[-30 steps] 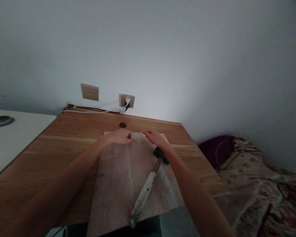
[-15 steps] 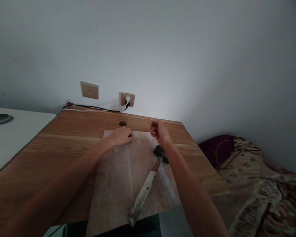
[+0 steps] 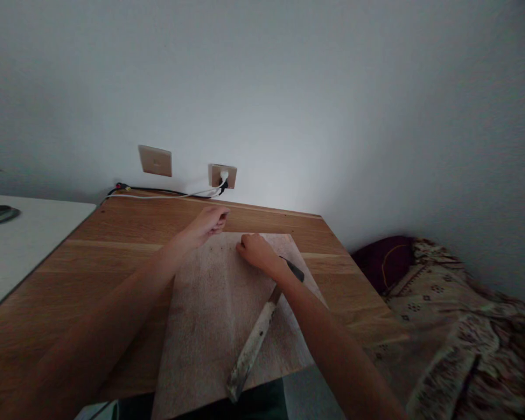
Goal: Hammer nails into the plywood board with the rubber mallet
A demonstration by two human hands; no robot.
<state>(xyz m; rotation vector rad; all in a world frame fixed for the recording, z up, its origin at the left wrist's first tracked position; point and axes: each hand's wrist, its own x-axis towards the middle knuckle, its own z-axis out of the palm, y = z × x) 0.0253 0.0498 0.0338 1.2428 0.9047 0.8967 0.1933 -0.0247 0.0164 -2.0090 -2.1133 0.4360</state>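
A pale cloth (image 3: 210, 315) lies spread on the wooden table (image 3: 114, 245). A hammer (image 3: 256, 335) with a worn wooden handle rests on the cloth, its dark head partly hidden by my right wrist. My right hand (image 3: 254, 252) presses down on the cloth near its far edge, fingers curled shut; whether it holds anything is hidden. My left hand (image 3: 210, 221) hovers raised just beyond the cloth's far edge, fingers pinched together on something too small to name.
Two wall plates, a switch (image 3: 155, 160) and a socket (image 3: 222, 175) with a white plug, sit above the table's back edge, with cables (image 3: 157, 193) along it. A white surface (image 3: 21, 239) adjoins on the left. Patterned bedding (image 3: 455, 326) and a dark cushion (image 3: 382, 259) lie at the right.
My right hand came down from above the table's far part onto the cloth, moving left. My left hand lifted off the cloth and moved further back.
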